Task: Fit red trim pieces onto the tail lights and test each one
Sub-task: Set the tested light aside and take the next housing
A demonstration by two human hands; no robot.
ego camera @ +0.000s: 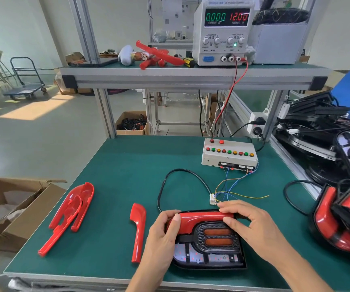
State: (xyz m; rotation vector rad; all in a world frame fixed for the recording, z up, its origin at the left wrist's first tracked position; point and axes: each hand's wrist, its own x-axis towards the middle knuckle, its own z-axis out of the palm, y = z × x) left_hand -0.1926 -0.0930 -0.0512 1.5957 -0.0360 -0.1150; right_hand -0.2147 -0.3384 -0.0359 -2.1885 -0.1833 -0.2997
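A black tail light (218,245) with two orange lenses lies near the front edge of the green bench (127,165). A red trim piece (201,221) sits along its top edge. My left hand (163,241) grips the trim's left end, thumb on top. At the trim's right end, my right hand (252,224) holds it between thumb and fingers. A loose red trim piece (138,230) lies just left of my left hand. Two more nested red trims (69,216) lie further left. The light's wires run to a white button test box (228,153).
A power supply (222,30) reading 12.00 V stands on the upper shelf beside more red trims (159,55). Finished tail lights (342,220) and black housings pile up at the right. An open cardboard box (12,207) sits left of the bench.
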